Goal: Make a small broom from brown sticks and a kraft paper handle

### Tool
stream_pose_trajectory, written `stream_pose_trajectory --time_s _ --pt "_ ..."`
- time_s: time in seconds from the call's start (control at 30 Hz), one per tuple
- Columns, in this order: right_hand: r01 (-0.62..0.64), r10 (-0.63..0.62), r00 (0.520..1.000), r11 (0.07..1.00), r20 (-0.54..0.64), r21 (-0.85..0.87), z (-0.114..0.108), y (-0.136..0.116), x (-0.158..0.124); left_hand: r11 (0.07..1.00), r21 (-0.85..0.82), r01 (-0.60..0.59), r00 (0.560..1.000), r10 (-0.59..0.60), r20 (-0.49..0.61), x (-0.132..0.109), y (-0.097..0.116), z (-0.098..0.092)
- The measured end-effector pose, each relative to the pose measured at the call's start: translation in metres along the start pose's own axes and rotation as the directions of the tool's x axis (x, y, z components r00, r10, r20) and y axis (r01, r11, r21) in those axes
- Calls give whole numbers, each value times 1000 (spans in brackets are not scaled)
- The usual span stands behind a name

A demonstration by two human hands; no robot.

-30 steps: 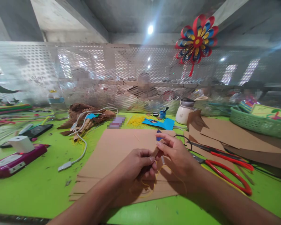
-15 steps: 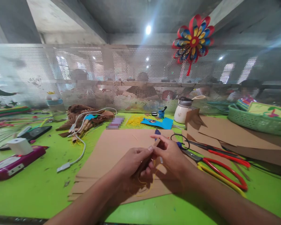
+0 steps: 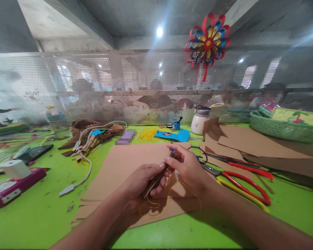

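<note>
Over the stacked brown paper sheets [image 3: 117, 170], my left hand [image 3: 146, 178] is closed round a narrow folded strip of brown paper [image 3: 156, 177]. The strip slants up to the right. My right hand [image 3: 185, 163] pinches its upper end between thumb and fingers. A thin yellow thread [image 3: 169, 196] hangs in loops beneath both hands. A small pale piece [image 3: 176, 176] shows below the right fingers; its kind I cannot tell. Part of the strip is hidden behind my fingers.
Red-handled scissors [image 3: 246, 184] and more brown sheets [image 3: 261, 140] lie right, before a green basket [image 3: 284, 129]. Behind stand a white jar [image 3: 200, 121] and a blue paint pot [image 3: 176, 125]. Left are a purple power strip [image 3: 23, 187], a white cable [image 3: 90, 166] and crumpled brown paper [image 3: 86, 132].
The view has shifted slightly, so the background sits further left. Both hands still hold the brown strip, which now shows more of its length, and the yellow thread hangs in a wider loop.
</note>
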State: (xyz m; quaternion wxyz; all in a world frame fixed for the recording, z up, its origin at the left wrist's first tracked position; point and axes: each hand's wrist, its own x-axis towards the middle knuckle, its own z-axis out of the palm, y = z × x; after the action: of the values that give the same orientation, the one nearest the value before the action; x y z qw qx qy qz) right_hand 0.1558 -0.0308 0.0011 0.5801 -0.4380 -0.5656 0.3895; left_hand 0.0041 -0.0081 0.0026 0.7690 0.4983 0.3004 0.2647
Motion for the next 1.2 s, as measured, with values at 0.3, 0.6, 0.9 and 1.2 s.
stream_pose_trajectory --time_s 0.3,0.6,0.9,1.2 --pt "63 -88 990 974 -109 -218 -6 1 3 998 65 7 999 -4 -37 1 -3 3" --pt "76 -93 991 982 -95 -172 -7 -6 2 997 67 29 999 -26 -43 4 -6 -1" --pt "91 -108 990 979 -86 -181 -5 -4 0 996 86 -7 998 12 -56 3 -7 3" --pt "115 -130 988 980 -87 -162 -7 -4 0 992 121 -31 996 41 -81 -1 -6 9"
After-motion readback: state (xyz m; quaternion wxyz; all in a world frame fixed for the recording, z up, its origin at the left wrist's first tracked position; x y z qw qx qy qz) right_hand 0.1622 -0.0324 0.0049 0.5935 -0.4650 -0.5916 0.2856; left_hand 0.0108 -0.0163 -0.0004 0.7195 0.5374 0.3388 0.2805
